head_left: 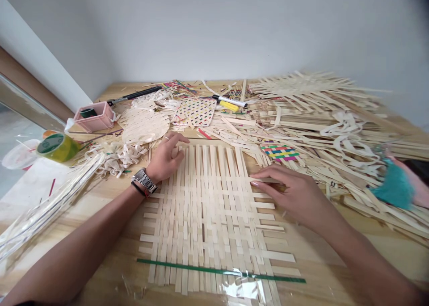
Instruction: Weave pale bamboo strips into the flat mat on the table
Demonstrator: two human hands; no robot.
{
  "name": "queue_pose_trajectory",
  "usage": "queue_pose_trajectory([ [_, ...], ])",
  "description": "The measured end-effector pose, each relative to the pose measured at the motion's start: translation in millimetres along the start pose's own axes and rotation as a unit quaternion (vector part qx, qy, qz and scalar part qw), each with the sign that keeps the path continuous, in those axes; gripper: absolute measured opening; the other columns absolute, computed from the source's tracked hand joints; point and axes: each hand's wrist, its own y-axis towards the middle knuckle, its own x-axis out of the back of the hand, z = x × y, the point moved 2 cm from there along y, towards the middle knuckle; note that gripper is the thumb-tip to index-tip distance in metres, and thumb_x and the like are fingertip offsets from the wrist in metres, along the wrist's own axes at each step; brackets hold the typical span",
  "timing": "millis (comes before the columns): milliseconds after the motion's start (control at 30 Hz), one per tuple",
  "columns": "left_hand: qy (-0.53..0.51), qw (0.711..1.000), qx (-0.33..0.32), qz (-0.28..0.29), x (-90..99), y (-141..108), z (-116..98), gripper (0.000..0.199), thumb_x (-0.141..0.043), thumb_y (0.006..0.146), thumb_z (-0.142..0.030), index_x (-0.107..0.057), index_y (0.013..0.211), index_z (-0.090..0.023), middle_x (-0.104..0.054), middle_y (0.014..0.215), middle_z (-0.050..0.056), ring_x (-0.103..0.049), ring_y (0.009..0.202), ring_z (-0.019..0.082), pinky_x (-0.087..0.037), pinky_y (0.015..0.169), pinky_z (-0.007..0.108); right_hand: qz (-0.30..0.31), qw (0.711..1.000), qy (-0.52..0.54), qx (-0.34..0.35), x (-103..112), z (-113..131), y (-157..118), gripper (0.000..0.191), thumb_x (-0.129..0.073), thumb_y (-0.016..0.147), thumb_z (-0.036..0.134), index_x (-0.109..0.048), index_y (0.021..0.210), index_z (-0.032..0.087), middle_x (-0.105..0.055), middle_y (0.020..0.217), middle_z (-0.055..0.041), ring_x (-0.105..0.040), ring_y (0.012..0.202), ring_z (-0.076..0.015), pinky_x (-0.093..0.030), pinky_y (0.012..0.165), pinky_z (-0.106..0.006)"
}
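A woven mat of pale bamboo strips [214, 216] lies flat before me, its lengthwise strips loose and slightly fanned at the far end. A thin green strip [194, 267] crosses it near the front edge. My right hand [284, 187] is closed in a pinch on the end of a pale crosswise bamboo strip [239, 178] at the mat's right side. At the far left corner, my left hand [167, 156] rests against the lengthwise strips with its fingers bent; whatever they grip is hidden. Clear tape [244, 289] shines over the near edge.
Loose bamboo strips [301, 127] heap up at the back and right. A pink basket [94, 117], a yellow-green tape roll [55, 147], a marker [231, 101], a patterned woven square [195, 112], a colourful woven piece [280, 152] and a teal tassel [395, 185] surround the mat.
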Motion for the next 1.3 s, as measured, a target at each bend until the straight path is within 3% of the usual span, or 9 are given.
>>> queue_pose_trajectory([
  [100,0.049,0.999,0.006,0.004,-0.1,-1,-3,0.033,-0.055,0.086,-0.009,-0.065,0.115,-0.022,-0.067,0.121,0.008,-0.062,0.118,0.026,-0.054,0.102,0.044,0.002,1.0,-0.001,-0.005,0,1,0,0.028,-0.064,0.1,0.051,-0.077,0.095,0.026,-0.079,0.1,-0.0067,-0.076,0.087,-0.0218,-0.062,0.076,-0.038],
  [267,0.073,0.996,0.036,0.033,-2.1,0,-5,0.027,-0.054,0.087,-0.01,-0.065,0.109,-0.021,-0.071,0.112,0.008,-0.064,0.111,0.027,-0.052,0.1,0.045,0.005,1.0,0.002,-0.008,1,2,1,0.028,-0.064,0.1,0.051,-0.076,0.096,0.026,-0.079,0.101,-0.0077,-0.076,0.089,-0.0233,-0.063,0.076,-0.041],
  [567,0.03,0.998,0.037,0.031,0.4,0,-5,0.03,-0.053,0.088,-0.01,-0.065,0.114,-0.02,-0.069,0.113,0.007,-0.065,0.106,0.023,-0.053,0.098,0.04,0.008,1.0,0.007,-0.022,0,3,1,0.03,-0.063,0.1,0.054,-0.076,0.095,0.027,-0.079,0.1,-0.0072,-0.076,0.088,-0.0246,-0.063,0.074,-0.04],
  [733,0.01,1.0,0.007,0.011,1.5,0,-4,0.04,-0.048,0.08,0.0,-0.066,0.11,-0.019,-0.068,0.111,0.007,-0.063,0.109,0.022,-0.051,0.102,0.04,0.007,1.0,0.009,-0.021,-1,1,0,0.029,-0.063,0.1,0.052,-0.076,0.096,0.027,-0.078,0.101,-0.0065,-0.076,0.089,-0.0228,-0.062,0.071,-0.037],
  [900,0.004,1.0,-0.006,0.008,2.4,0,-7,0.038,-0.049,0.081,0.001,-0.066,0.108,-0.02,-0.068,0.109,0.007,-0.062,0.108,0.023,-0.05,0.102,0.041,0.011,1.0,0.007,-0.019,1,2,1,0.03,-0.063,0.1,0.054,-0.075,0.095,0.027,-0.079,0.1,-0.0071,-0.075,0.086,-0.0224,-0.062,0.07,-0.036],
  [1067,-0.022,1.0,-0.016,0.003,2.9,1,-10,0.038,-0.045,0.083,0.001,-0.067,0.106,-0.019,-0.064,0.102,0.006,-0.061,0.095,0.019,-0.052,0.086,0.034,0.002,1.0,0.007,-0.016,1,5,2,0.033,-0.061,0.101,0.056,-0.075,0.091,0.028,-0.078,0.095,-0.0065,-0.074,0.08,-0.0208,-0.06,0.067,-0.035],
  [1300,-0.071,0.997,0.032,-0.005,2.7,0,-11,0.027,-0.049,0.087,-0.007,-0.069,0.1,-0.021,-0.061,0.103,0.006,-0.053,0.072,0.014,-0.045,0.061,0.028,0.0,1.0,0.01,-0.013,0,4,2,0.034,-0.061,0.101,0.056,-0.075,0.092,0.027,-0.078,0.095,-0.0066,-0.074,0.081,-0.0208,-0.061,0.068,-0.033],
])
